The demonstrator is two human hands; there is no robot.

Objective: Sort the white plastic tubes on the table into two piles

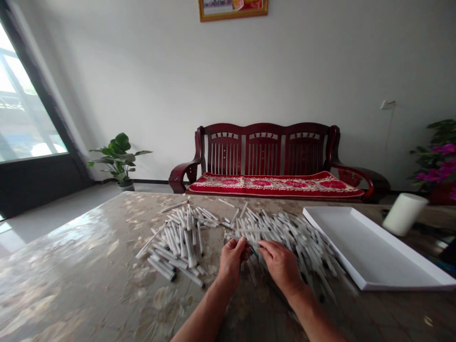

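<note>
My left hand (pixel 231 259) pinches a slim pen (pixel 252 244) with a pale, translucent barrel near the middle of the table. At the pen's right end, the fingers of my right hand (pixel 280 263) are closed on it too. Just beyond and right of my hands spreads a large heap of similar pens (pixel 285 230), mostly whitish with some dark ends. A smaller pile of pens (pixel 181 237) lies to the left, several of them stacked crosswise. My fingers partly hide the held pen.
A shallow white box tray (pixel 384 256) lies at the right, beside the large heap. Behind it stands a white roll (pixel 405 213). The patterned tabletop (pixel 107 285) extends left. Past the far edge are a red wooden bench (pixel 263 152) and a potted plant (pixel 121 156).
</note>
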